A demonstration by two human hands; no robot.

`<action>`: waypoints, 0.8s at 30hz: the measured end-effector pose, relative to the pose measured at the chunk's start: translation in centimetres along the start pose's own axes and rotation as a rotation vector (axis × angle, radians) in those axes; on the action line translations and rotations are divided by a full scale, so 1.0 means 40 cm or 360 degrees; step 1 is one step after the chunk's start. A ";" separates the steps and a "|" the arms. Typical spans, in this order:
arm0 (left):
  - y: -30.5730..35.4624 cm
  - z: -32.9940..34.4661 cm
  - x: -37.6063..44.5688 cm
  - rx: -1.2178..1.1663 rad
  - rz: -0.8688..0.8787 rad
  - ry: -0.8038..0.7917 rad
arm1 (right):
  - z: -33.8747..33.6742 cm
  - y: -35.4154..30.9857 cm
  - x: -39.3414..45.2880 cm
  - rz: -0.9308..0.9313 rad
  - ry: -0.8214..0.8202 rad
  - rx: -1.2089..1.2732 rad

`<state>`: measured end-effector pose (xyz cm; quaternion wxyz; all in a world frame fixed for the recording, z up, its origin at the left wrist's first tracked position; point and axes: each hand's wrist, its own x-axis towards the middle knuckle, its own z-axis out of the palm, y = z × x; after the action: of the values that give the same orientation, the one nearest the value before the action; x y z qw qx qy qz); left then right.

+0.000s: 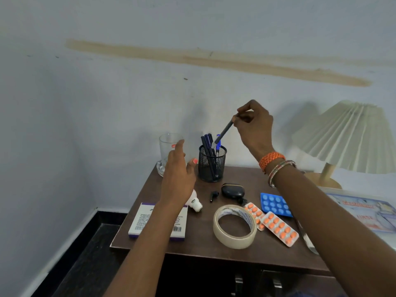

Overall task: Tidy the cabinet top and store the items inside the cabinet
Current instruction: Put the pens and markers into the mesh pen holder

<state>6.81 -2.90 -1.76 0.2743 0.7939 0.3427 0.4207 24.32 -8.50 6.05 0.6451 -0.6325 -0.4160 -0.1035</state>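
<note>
Tape roll [235,226], near front tabletop [205,249] edge; beyond, right hand [254,123] fingers pinching pen [224,132], slanted tip-down into rear pen holder [212,163]; left hand [179,168] relaxed, empty beside.

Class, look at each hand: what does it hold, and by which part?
The right hand pinches a grey pen by its upper end, tip at the mesh pen holder. The left hand holds nothing.

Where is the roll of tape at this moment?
In the head view, the roll of tape lies flat near the front edge of the cabinet top, between the white box and the orange pill strips.
</note>
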 end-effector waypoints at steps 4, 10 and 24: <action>-0.003 0.000 0.006 -0.0034 0.0009 0.0067 | 0.049 0.043 0.017 -0.0028 -0.0244 -0.0223; -0.001 0.001 0.005 -0.0089 0.0057 0.0068 | 0.111 0.061 0.018 -0.0032 -0.0712 -0.0444; -0.012 0.006 -0.007 0.0060 0.0029 -0.0071 | 0.159 0.099 0.000 -0.0009 -0.0991 -0.0643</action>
<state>6.77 -2.84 -2.36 0.2629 0.8113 0.3372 0.3987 24.35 -2.05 2.22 0.3496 -0.7470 -0.5653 0.0121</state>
